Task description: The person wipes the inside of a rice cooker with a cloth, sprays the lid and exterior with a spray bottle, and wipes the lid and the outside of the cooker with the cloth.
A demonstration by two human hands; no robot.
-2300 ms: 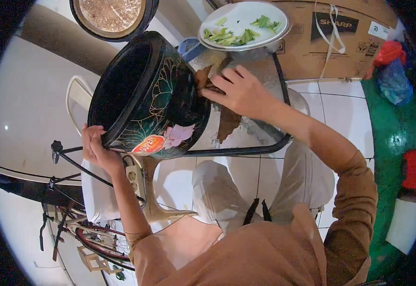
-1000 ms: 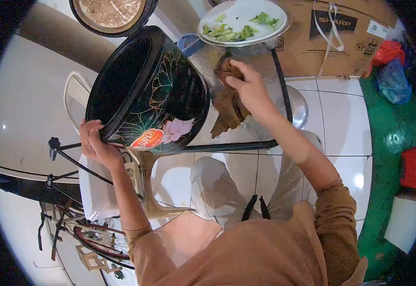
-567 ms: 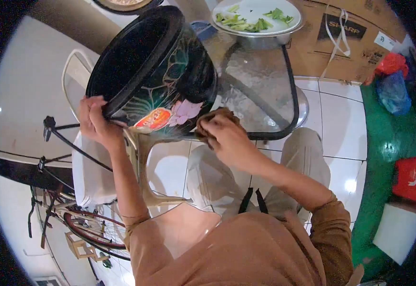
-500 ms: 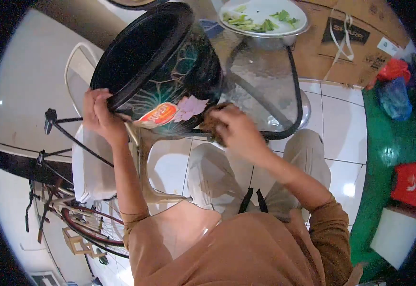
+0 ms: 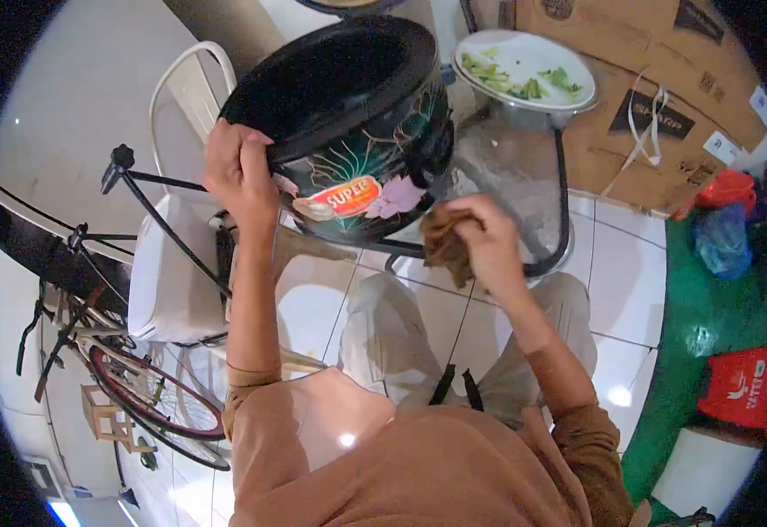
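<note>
While the pot leans on its side over the near edge of a glass table with a black rim, white floor tiles run beneath it and a green mat lies at 3 o'clock. Cardboard boxes stand at 1 o'clock behind a plate of green scraps, which sits on the table's far end. A white chair shows at 11 o'clock, and a bicycle leans at 8 o'clock beside a white bag. The left hand is clamped over the pot's rim at its 9 o'clock side, fingers curled round the lip. The right hand is closed round a brown rag, just right of the pot's base and clear of the painted wall. Compared with half a second ago, the pot's mouth has swung up toward 12 o'clock, the rag has come off the pot's underside, and the plate has slid right in the view as the head turned. Count: one pot, one rag, one plate, one table, one chair, one bicycle, two hands. A red bag sits at 4 o'clock on the mat.
</note>
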